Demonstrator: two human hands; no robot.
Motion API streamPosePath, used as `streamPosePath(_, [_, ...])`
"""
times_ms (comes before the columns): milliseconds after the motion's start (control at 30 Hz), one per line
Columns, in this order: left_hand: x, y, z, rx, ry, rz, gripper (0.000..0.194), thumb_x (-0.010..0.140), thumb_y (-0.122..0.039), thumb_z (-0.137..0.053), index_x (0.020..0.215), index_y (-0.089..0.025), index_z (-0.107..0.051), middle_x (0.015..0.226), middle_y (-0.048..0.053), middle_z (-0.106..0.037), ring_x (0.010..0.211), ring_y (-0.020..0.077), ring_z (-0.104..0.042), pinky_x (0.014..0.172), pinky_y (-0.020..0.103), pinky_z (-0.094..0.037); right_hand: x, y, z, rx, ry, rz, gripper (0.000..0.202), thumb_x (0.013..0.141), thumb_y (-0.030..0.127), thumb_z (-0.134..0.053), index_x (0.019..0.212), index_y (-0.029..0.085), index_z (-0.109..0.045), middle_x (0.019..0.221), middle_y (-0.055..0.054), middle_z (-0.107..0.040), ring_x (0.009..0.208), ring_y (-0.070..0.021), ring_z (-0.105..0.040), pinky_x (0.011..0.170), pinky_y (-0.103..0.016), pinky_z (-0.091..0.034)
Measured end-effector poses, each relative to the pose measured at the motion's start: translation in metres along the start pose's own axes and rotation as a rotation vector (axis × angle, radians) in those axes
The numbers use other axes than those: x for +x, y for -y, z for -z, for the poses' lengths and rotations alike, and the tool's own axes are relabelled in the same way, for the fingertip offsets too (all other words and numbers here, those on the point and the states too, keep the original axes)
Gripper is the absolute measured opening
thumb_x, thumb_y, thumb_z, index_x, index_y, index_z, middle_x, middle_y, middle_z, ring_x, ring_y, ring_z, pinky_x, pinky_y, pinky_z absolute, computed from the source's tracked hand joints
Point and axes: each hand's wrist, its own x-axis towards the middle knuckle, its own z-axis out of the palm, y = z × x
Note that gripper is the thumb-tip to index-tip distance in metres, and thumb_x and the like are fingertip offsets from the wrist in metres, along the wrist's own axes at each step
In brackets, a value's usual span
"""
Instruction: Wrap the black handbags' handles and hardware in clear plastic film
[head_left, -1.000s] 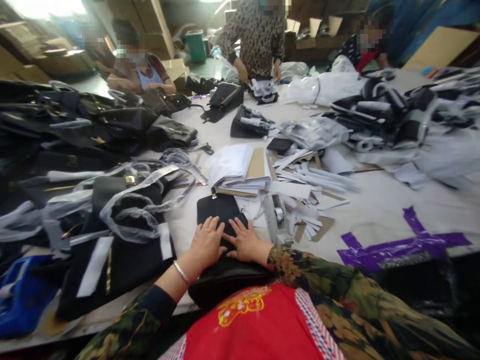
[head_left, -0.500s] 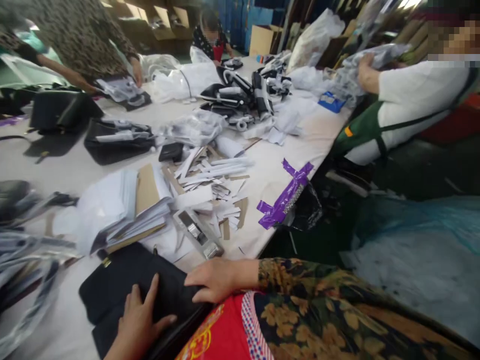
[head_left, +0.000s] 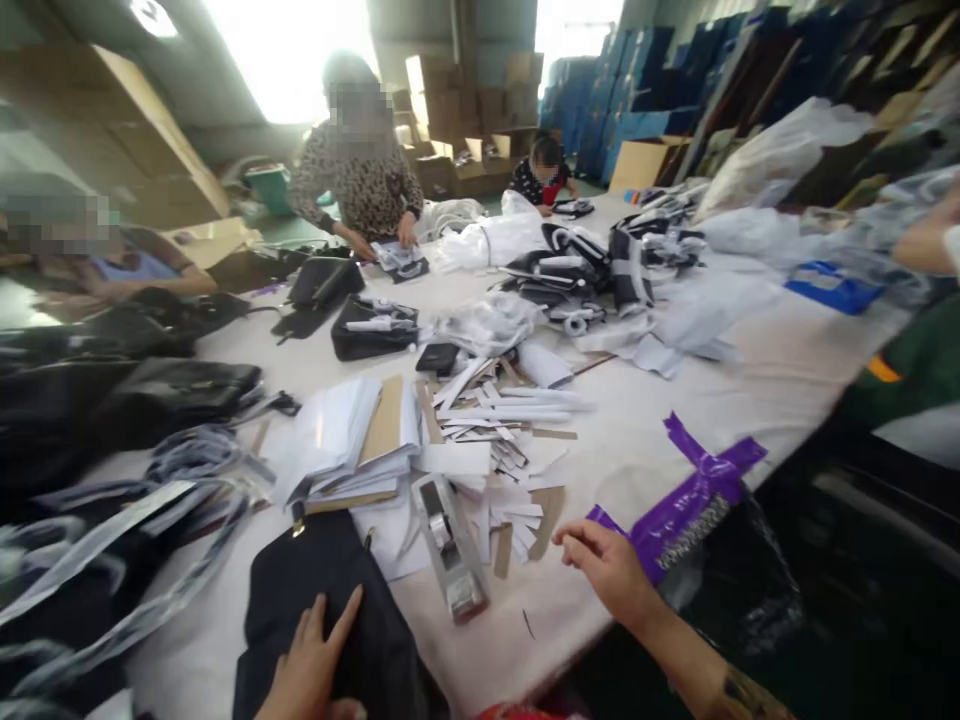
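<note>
A black bag (head_left: 330,580) lies on the table right in front of me, with a small gold-coloured clasp on its flap. My left hand (head_left: 311,660) rests flat on the bag, fingers spread. Off the bag, over the table edge side, my right hand (head_left: 607,570) is loosely bent, with nothing visible in it. Just beyond it is a strip of purple tape (head_left: 686,510) fixed along the edge, holding a clear-black plastic bag. Between my hands sits a grey metal tape dispenser (head_left: 450,550). A stack of white paper sheets (head_left: 337,430) is behind the black bag.
Paper and card strips (head_left: 510,420) are scattered mid-table. Farther back are black bags (head_left: 375,325), crumpled plastic wrap (head_left: 487,320) and a pile of wrapped black straps (head_left: 570,270). A blue packet (head_left: 836,288) lies at right. Co-workers stand around the table.
My right hand has lifted off the black bag and moved right, near the purple tape. My left hand stays on the bag. The view has tilted up and swung left.
</note>
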Motion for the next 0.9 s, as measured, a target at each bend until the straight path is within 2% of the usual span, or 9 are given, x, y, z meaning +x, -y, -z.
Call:
streamPosePath(167, [-0.013,-0.003,0.013,-0.135,0.034,-0.003,0.136,0.045,-0.024,-0.088,0.161,-0.030,-0.017,0.168,0.025,-0.004,0.153,0.0449,-0.005,0.115,0.064,-0.026,0.038,0.021,-0.023,-0.131,0.129,0.253,0.023,0.091,0.039,-0.055,0.089,0.024,-0.073,0.087,-0.007,-0.075,0.079,-0.0239,-0.070,0.072,-0.037,-0.057])
streamPosePath(300, [-0.016,0.002,0.013,-0.226,0.046,-0.010,0.142,0.042,-0.032,-0.094,0.161,-0.033,-0.015,0.168,0.024,-0.001,0.152,0.0473,-0.002,0.115,0.069,-0.021,0.074,0.057,-0.051,-0.161,0.171,0.414,0.021,0.093,0.036,-0.055,0.093,0.024,-0.072,0.088,-0.007,-0.075,0.082,-0.0243,-0.070,0.076,-0.038,-0.057])
streamPosePath(400, [-0.018,0.004,0.010,-0.255,0.050,-0.024,0.147,0.039,-0.036,-0.097,0.161,-0.036,-0.014,0.168,0.024,0.000,0.152,0.0494,-0.001,0.113,0.073,-0.018,0.078,0.100,-0.094,-0.170,0.331,0.585,0.019,0.095,0.032,-0.054,0.096,0.023,-0.071,0.095,-0.008,-0.074,0.087,-0.0234,-0.069,0.081,-0.037,-0.056])
streamPosePath(500, [-0.015,0.007,0.002,-0.252,0.035,-0.038,0.153,0.034,-0.039,-0.099,0.161,-0.036,-0.013,0.167,0.026,-0.001,0.151,0.0517,-0.003,0.111,0.076,-0.017,0.062,0.136,-0.155,-0.178,0.589,0.755,0.018,0.094,0.025,-0.054,0.102,0.022,-0.069,0.097,-0.008,-0.073,0.088,-0.0215,-0.068,0.081,-0.035,-0.055])
streamPosePath(567, [-0.010,0.010,-0.007,-0.251,0.015,-0.059,0.155,0.032,-0.042,-0.099,0.161,-0.036,-0.013,0.167,0.027,-0.002,0.150,0.0534,-0.003,0.110,0.077,-0.016,0.057,0.149,-0.194,-0.199,0.669,0.821,0.018,0.093,0.023,-0.053,0.103,0.021,-0.069,0.097,-0.008,-0.073,0.089,-0.0214,-0.069,0.082,-0.035,-0.055])
streamPosePath(667, [0.001,0.017,-0.025,-0.270,-0.021,-0.106,0.159,0.027,-0.048,-0.099,0.161,-0.036,-0.015,0.167,0.027,-0.003,0.149,0.0568,-0.002,0.107,0.082,-0.014,0.081,0.155,-0.238,-0.265,0.611,0.803,0.020,0.092,0.024,-0.052,0.099,0.021,-0.071,0.095,-0.008,-0.075,0.088,-0.0221,-0.070,0.081,-0.036,-0.055])
streamPosePath(800, [0.012,0.023,-0.043,-0.321,-0.064,-0.172,0.159,0.025,-0.054,-0.097,0.161,-0.036,-0.017,0.167,0.026,-0.005,0.147,0.0611,-0.004,0.102,0.087,-0.014,0.146,0.168,-0.268,-0.452,0.496,0.726,0.024,0.089,0.029,-0.053,0.093,0.021,-0.075,0.096,-0.008,-0.077,0.092,-0.0255,-0.071,0.088,-0.040,-0.054])
streamPosePath(900, [0.008,0.026,-0.041,-0.328,-0.080,-0.202,0.154,0.029,-0.055,-0.098,0.160,-0.036,-0.020,0.166,0.028,-0.009,0.146,0.0614,-0.009,0.101,0.087,-0.017,0.181,0.186,-0.288,-0.505,0.448,0.522,0.020,0.084,0.026,-0.058,0.090,0.022,-0.077,0.098,-0.008,-0.078,0.100,-0.0269,-0.070,0.098,-0.041,-0.051])
